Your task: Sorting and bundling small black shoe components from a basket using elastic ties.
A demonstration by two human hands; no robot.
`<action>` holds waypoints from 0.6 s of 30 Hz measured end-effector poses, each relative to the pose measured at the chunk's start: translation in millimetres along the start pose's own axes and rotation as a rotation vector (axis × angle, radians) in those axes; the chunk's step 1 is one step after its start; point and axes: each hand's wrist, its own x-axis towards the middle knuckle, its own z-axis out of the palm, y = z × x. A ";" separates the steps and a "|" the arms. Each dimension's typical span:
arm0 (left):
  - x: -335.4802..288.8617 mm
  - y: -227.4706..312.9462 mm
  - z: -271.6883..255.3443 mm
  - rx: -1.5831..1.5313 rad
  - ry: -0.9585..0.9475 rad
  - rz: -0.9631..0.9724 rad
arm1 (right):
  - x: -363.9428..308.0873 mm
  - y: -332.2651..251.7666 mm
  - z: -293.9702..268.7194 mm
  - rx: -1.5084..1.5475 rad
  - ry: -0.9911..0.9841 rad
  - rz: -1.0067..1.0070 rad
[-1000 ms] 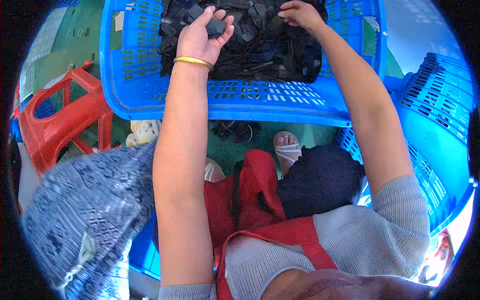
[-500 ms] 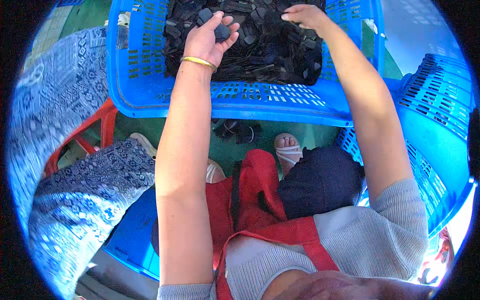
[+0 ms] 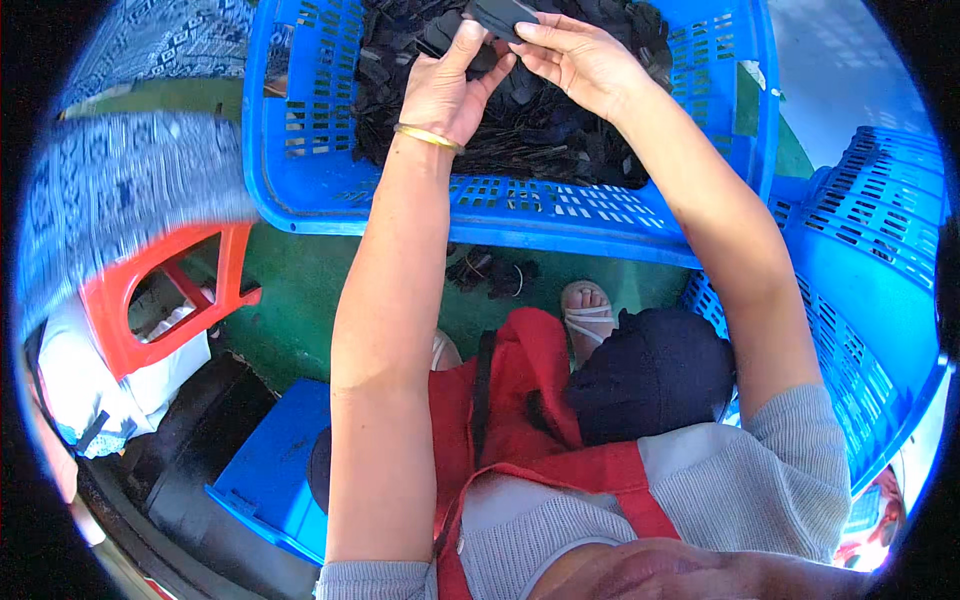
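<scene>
A large blue plastic basket (image 3: 330,200) holds a heap of flat black pieces (image 3: 520,140), their exact kind unclear. Above the heap my two hands meet. My left hand (image 3: 440,95), wearing a gold-coloured bangle (image 3: 430,136), is closed on a few dark flat pieces (image 3: 437,38) between thumb and fingers. With thumb and fingertips my right hand (image 3: 585,65) pinches a smooth dark flat piece (image 3: 505,18), held right beside the left thumb. Part of the left hand's pieces is hidden behind its thumb.
Stacked blue baskets (image 3: 860,250) stand at my right. To the left are a red plastic stool (image 3: 115,310) and a person's blue patterned clothing (image 3: 150,165). A blue plastic surface (image 3: 270,470) lies beside me. Small dark bundles (image 3: 495,275) rest on the green floor under the basket.
My right hand has come left from the heap's far side to my left hand, now with a dark piece in its fingertips. The patterned clothing has shifted up and left, uncovering the red stool.
</scene>
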 end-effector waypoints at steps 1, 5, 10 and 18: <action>1.4 1.0 -6.7 -0.017 -0.038 -0.009 | -5.2 1.3 5.3 0.001 -0.004 0.003; 3.6 -4.6 7.1 -0.054 -0.083 0.036 | -15.1 3.2 9.6 -0.061 0.105 -0.064; 0.3 2.5 -8.3 0.194 0.082 -0.029 | -12.0 0.5 15.3 -0.602 -0.112 0.144; 1.1 13.5 10.1 -0.240 0.329 -0.101 | 36.3 -8.6 -109.3 -1.787 0.241 -0.426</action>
